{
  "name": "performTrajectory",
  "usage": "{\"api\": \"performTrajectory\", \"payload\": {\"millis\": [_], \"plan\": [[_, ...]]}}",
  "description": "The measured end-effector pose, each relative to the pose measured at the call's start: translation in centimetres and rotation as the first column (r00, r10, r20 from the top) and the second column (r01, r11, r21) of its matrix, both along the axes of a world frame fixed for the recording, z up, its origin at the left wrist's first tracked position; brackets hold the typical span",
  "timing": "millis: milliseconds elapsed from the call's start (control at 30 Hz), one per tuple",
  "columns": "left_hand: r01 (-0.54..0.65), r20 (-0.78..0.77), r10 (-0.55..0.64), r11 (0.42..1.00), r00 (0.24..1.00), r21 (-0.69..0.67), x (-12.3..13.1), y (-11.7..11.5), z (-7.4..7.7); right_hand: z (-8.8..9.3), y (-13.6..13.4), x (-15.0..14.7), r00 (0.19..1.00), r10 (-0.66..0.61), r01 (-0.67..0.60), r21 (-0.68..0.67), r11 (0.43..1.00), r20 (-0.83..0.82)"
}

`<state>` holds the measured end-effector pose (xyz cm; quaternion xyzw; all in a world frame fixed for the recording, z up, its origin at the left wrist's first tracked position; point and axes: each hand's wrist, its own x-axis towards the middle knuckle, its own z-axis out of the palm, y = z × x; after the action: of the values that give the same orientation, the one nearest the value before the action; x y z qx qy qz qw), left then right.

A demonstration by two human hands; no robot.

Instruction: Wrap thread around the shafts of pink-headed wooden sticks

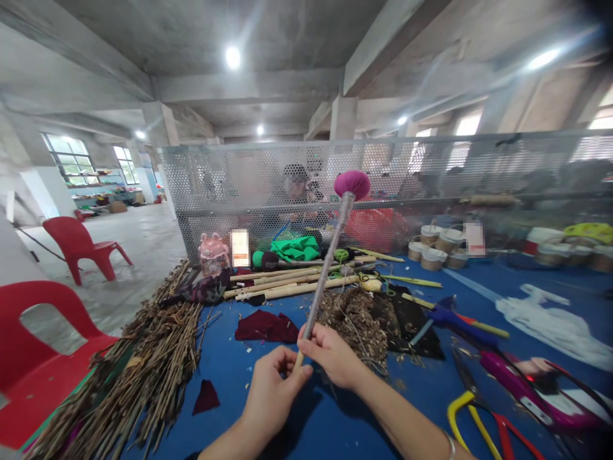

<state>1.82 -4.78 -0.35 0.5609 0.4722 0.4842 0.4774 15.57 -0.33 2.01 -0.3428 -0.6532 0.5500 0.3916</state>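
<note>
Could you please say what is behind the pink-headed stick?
Behind the pink-headed stick, pale poles lie on the blue table and a perforated screen stands beyond; what the stick covers is hidden.

Stick (327,263) and mesh screen (211,191) blocking ahead, gap left of maroon cloth (265,326)

Blue tabletop (232,370): dried stalks (148,370) left, maroon cloth (265,326) midway, sticks (297,289) behind, plastic bag (546,319) right.

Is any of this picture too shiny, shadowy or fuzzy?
Head view: the ceiling lights glare white; head view: shadows darken the table below the left hand and right hand; head view: the white bag near the right edge looks soft and stretched, the stick clearer; head view: the top right corner is almost black.
</note>
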Motion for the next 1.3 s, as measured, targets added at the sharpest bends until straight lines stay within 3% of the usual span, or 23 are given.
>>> {"api": "performTrajectory", "payload": {"millis": [200,367,433,500,600,700,767,833,900,967,1067,1167,1300], "plan": [[0.189,0.216,-0.148,0.965,0.965,-0.183,0.9,-0.6,0.2,0.6,-0.5,0.6,0.984,0.138,-0.145,-0.058,0.988,-0.115],[0.038,0.011,-0.038,0.998,0.999,-0.041,0.4,-0.3,0.5,0.0,0.0,-0.1,1.0,-0.016,0.017,-0.023,1.0,0.021],[0.03,-0.028,-0.032,0.998,0.999,-0.05,-0.1,0.0,0.7,0.0,0.1,-0.3,0.999,-0.037,0.037,-0.006,0.999,0.037],[0.125,0.028,-0.122,0.983,0.992,-0.138,-0.5,0.0,1.0,0.1,0.0,-0.1,1.0,-0.01,0.009,-0.005,1.0,-0.006],[0.316,0.236,-0.261,0.919,0.936,-0.235,-0.6,-0.3,1.6,0.1,-0.2,0.4,0.986,0.129,-0.139,-0.098,0.985,-0.108],[0.423,0.339,-0.321,0.858,0.884,-0.293,-0.7,-0.4,1.9,-0.4,-0.1,0.6,0.972,0.188,-0.212,-0.178,0.961,-0.14],[0.383,0.263,-0.315,0.884,0.912,-0.269,-1.0,-0.1,1.5,-0.9,0.2,0.4,0.986,0.135,-0.149,-0.148,0.978,-0.102],[0.251,0.101,-0.236,0.948,0.967,-0.195,-1.3,0.3,1.0,-1.3,0.4,0.0,0.997,0.072,-0.075,-0.076,0.994,-0.039],[0.158,-0.008,-0.161,0.977,0.987,-0.143,-1.5,0.6,0.7,-1.3,0.4,-0.1,0.999,0.043,-0.042,-0.018,0.999,0.021],[0.193,0.019,-0.193,0.964,0.981,-0.181,-1.5,0.6,0.8,-0.9,0.3,0.0,0.998,0.057,-0.057,-0.003,0.998,0.026],[0.365,0.239,-0.306,0.892,0.922,-0.267,-1.3,0.1,1.5,-0.2,-0.1,0.4,0.979,0.184,-0.191,-0.09,0.977,-0.085],[0.457,0.381,-0.33,0.831,0.864,-0.317,-1.0,-0.3,1.9,-0.1,-0.2,0.5,0.956,0.249,-0.273,-0.163,0.948,-0.153],[0.329,0.17,-0.295,0.914,0.94,-0.237,-1.0,0.0,1.2,-0.6,0.2,0.2,0.99,0.132,-0.135,-0.087,0.987,-0.044]]}}
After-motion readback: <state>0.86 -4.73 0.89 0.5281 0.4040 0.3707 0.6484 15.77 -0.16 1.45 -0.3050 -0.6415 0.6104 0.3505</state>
